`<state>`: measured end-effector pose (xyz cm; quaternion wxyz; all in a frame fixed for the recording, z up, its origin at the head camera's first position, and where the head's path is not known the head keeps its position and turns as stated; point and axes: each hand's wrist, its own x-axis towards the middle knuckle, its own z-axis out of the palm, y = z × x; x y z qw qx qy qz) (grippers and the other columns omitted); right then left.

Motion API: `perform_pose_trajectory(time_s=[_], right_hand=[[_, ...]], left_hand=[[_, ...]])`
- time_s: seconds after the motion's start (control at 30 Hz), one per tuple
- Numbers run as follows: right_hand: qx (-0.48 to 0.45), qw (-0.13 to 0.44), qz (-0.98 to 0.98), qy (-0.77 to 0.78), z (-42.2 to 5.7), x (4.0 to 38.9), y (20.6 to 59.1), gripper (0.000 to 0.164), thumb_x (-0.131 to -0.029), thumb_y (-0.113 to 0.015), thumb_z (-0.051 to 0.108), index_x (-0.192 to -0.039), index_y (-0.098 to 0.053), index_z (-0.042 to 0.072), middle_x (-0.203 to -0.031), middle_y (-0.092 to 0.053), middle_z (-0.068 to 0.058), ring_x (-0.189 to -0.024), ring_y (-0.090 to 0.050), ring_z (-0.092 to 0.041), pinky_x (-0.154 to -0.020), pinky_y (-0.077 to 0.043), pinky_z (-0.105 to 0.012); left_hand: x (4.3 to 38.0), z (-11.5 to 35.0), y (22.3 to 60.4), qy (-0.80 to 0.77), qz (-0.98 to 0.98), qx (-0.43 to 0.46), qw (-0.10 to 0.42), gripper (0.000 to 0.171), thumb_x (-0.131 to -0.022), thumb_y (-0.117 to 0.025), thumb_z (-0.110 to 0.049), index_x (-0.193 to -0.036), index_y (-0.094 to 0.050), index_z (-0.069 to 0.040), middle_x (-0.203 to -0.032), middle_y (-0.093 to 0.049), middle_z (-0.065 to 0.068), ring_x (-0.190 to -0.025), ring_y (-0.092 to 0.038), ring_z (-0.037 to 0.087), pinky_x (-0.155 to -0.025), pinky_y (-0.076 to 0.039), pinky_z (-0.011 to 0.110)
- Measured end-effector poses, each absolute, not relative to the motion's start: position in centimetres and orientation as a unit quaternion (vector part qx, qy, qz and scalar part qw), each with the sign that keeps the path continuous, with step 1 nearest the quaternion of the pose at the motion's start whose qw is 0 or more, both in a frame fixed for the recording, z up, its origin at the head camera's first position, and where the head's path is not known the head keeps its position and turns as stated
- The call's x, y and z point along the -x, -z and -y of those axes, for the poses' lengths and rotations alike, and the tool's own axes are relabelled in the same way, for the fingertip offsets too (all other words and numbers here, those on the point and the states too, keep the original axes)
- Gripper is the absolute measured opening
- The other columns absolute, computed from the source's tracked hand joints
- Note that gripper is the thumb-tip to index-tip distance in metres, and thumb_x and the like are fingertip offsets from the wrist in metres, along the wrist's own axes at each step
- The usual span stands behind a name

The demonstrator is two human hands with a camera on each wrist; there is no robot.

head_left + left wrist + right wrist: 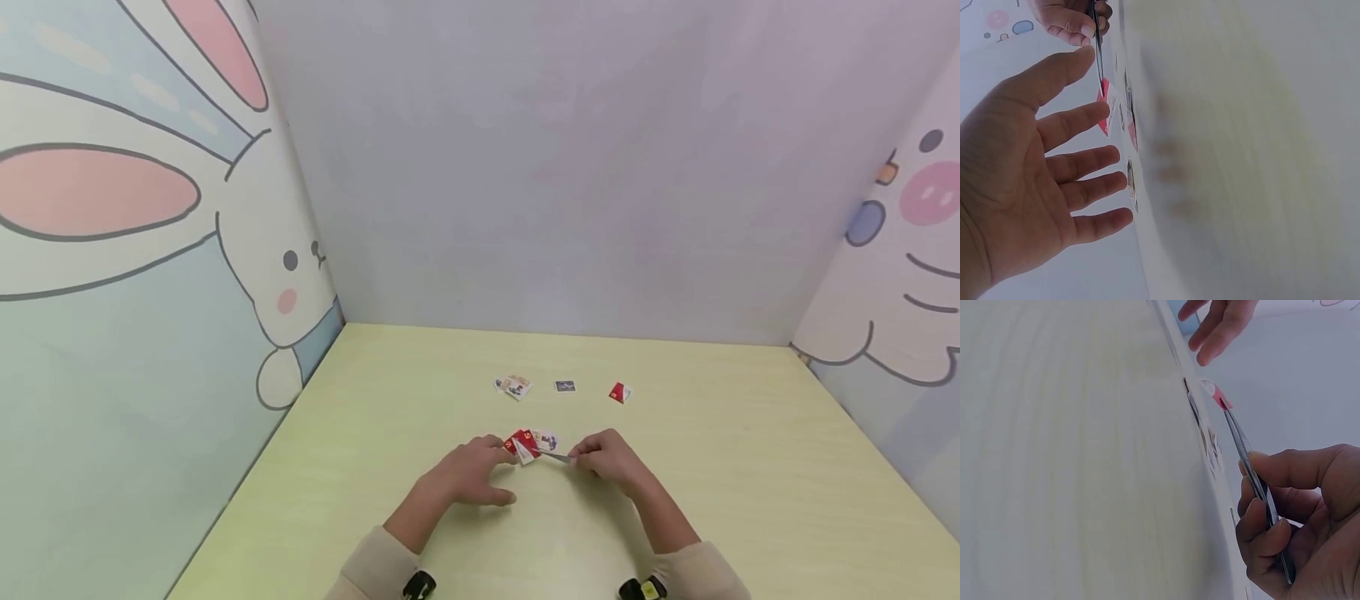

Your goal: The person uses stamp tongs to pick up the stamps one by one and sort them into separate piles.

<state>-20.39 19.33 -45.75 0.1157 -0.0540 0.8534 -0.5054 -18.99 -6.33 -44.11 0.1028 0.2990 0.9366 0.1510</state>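
Note:
My right hand [609, 458] grips a pair of metal tweezers [1244, 453], its thumb and fingers around the arms. At the tweezers' tips is a small red and white paper piece [1219, 395], raised above the table surface in both wrist views. My left hand [1041, 162] has its fingers spread and holds nothing; it lies just left of that piece. Below, a small pile of paper pieces holds a red one [511, 446] and a whitish one with a printed picture [549, 441]. The raised piece overlaps the pile in the head view.
Farther back on the pale yellow table [750, 467] lie a few printed white pieces [516, 387], a small dark picture piece [565, 386] and a red and white piece [618, 392]. A grey wall [562, 167] rises behind, with cartoon-printed walls [277, 225] at both sides.

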Motion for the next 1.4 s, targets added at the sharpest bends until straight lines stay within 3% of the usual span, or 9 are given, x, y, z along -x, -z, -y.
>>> perform_pose_trajectory(time_s=[0.43, 1.4], right_hand=[[0.027, 0.111, -0.857, 0.503, -20.7, 20.4, 45.6, 0.009, -0.080, -0.062, -0.004, -0.084, -0.070, -0.003, -0.064, -0.052, -0.005, -0.057, -0.042, -0.017, -0.052, -0.035, -0.029], [-0.033, 0.101, -0.865, 0.490, -23.8, 21.1, 46.2, 0.014, -0.082, -0.060, 0.001, -0.091, -0.070, -0.003, -0.066, -0.054, -0.007, -0.054, -0.042, -0.018, -0.049, -0.034, -0.027]], left_hand=[[19.5, 5.6, 44.2, -0.154, -0.934, -0.309, 0.092, 0.050, -0.078, -0.070, -0.046, -0.120, -0.064, -0.020, -0.121, -0.054, -0.001, -0.109, -0.049, 0.016, -0.087, -0.045, 0.034], [20.8, 3.4, 45.4, -0.138, -0.936, -0.317, 0.073, 0.048, -0.079, -0.070, -0.044, -0.121, -0.063, -0.019, -0.128, -0.052, 0.003, -0.116, -0.047, 0.020, -0.090, -0.043, 0.038]])
